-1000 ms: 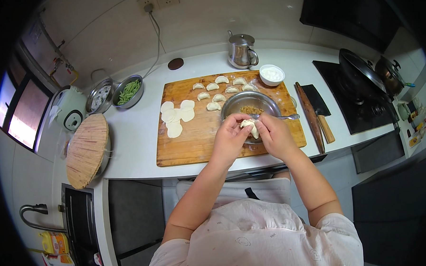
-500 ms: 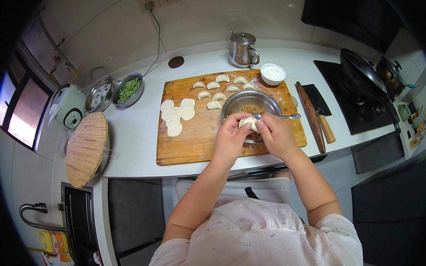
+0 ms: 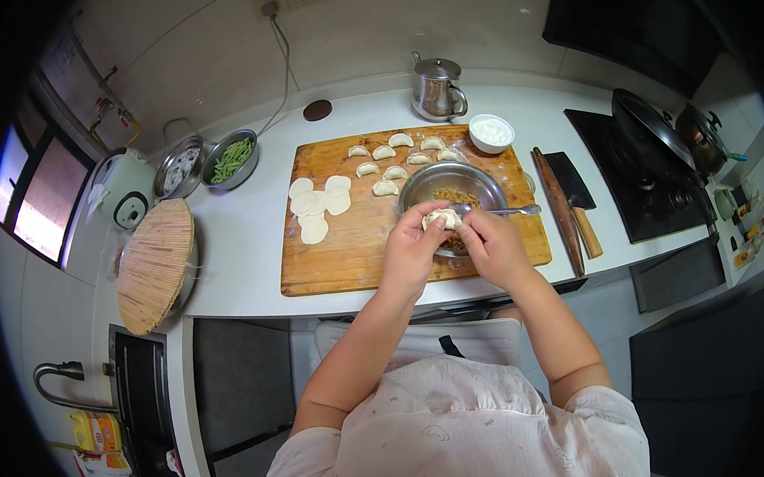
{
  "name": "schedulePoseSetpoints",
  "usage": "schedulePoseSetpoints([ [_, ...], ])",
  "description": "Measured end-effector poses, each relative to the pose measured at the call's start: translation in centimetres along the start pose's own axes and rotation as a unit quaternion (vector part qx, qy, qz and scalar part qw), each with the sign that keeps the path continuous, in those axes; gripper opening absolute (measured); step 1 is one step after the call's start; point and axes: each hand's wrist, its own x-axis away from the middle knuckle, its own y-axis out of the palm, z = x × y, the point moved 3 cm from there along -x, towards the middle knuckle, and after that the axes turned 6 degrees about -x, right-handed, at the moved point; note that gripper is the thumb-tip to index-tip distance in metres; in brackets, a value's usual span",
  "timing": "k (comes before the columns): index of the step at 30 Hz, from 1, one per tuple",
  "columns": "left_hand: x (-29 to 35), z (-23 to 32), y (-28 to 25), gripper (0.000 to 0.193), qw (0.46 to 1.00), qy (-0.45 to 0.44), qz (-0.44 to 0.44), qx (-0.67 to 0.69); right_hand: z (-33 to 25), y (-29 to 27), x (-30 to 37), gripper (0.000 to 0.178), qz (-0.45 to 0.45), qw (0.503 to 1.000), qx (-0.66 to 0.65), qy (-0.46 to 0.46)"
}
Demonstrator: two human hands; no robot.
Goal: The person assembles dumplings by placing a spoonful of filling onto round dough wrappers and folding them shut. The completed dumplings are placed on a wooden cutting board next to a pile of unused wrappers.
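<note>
A pale folded dumpling (image 3: 441, 220) is pinched between the fingers of my left hand (image 3: 411, 247) and my right hand (image 3: 491, 244). Both hands hover over the near part of a steel bowl (image 3: 414, 186) of brown filling (image 3: 459, 197). A spoon (image 3: 517, 209) lies in that bowl, its handle sticking out past the right rim. Folded dumplings (image 3: 384, 152) rest in loose rows on the wooden board (image 3: 349, 257). Flat round wrappers (image 3: 314, 229) lie on the board's left side, partly overlapping.
Right of the board are a rolling pin (image 3: 558, 205), a cleaver (image 3: 584, 217) and a black hob (image 3: 631, 172). A white bowl of flour (image 3: 492, 133) and a steel pot (image 3: 438, 89) stand behind. Leftward are bowls, one with green beans (image 3: 232, 160), and a woven lid (image 3: 155, 265).
My fingers have shifted slightly along the dumpling's edge, and the dumpling is turned a little. It stays held over the bowl; the board's contents look the same.
</note>
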Motion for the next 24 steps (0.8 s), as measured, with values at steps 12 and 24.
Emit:
schedulePoseSetpoints([
  [12,0.1,-0.3,-0.1,0.023,0.993,-0.004,0.045,0.107,-0.5,0.6,-0.5,0.014,0.067,0.997,-0.025,-0.020],
  [24,1.2,-0.4,0.4,0.045,0.979,0.008,0.071,0.189,-1.8,4.8,-2.1,0.023,0.031,0.996,0.017,-0.083],
])
